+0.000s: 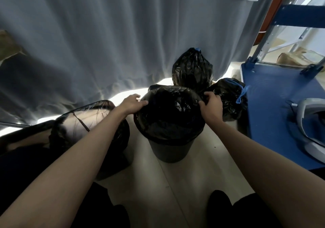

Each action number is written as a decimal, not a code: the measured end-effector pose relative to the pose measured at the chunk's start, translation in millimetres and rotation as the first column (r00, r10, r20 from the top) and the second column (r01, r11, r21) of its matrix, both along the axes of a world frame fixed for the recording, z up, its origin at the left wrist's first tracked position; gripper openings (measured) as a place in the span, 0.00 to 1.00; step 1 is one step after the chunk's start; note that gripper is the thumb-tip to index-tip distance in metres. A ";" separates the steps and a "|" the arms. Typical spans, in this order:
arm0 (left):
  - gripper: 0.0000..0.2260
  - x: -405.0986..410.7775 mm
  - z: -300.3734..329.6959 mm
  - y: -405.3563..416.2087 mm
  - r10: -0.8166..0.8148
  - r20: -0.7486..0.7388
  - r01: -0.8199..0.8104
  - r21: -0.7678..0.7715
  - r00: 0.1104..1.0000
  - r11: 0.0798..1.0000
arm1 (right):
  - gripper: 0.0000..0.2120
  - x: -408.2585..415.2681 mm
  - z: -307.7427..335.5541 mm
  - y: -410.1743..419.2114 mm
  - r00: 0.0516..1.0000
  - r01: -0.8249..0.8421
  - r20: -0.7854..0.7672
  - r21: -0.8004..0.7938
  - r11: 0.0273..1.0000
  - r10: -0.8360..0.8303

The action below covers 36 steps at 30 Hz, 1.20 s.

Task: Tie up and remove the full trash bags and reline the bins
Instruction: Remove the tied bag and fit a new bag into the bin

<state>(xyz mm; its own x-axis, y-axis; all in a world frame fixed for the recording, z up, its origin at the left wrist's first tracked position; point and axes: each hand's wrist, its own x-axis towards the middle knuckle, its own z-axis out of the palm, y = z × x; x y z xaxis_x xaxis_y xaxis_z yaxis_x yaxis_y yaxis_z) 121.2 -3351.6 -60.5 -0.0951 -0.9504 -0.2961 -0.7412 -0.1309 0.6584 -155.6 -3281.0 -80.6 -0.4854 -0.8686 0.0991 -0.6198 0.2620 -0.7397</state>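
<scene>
Both hands pinch the liner [168, 111] edge at the bin [169, 150] rim: left hand [131, 102] on the left side, right hand [211, 104] on the right. The bin stands on the floor, two tied bags [192, 69] behind it. Risk: uneven pull pops the liner off the near rim, or thin film tears at the fingertips.

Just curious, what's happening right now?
Left hand, right hand gripping liner on bin rim. Two tied bags behind. Nothing blocking.
</scene>
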 end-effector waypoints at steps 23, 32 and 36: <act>0.22 -33.4 -3.3 9.8 -0.424 0.840 0.651 0.116 0.339 0.750 | 0.17 20.0 17.3 6.8 0.529 -0.253 -0.604 0.558 0.790 0.596; 0.24 -38.4 -7.7 -2.2 -0.232 0.559 0.484 -0.357 0.796 0.799 | 0.21 16.6 10.1 2.9 0.832 -0.259 -0.453 0.192 0.947 0.320; 0.21 -35.8 -4.5 -6.2 -0.136 0.399 0.287 -0.349 0.907 0.892 | 0.24 10.9 9.1 -2.2 0.953 -0.175 -0.220 0.164 0.971 0.209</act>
<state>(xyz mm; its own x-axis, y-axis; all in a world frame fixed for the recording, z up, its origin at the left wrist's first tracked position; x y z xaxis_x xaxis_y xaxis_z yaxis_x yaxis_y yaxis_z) 85.4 -3357.8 -65.0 -0.2681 -0.9625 0.0424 -0.9128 0.2678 0.3084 -144.7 -3283.2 -71.5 -0.2863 -0.9563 0.0597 -0.8195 0.2121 -0.5324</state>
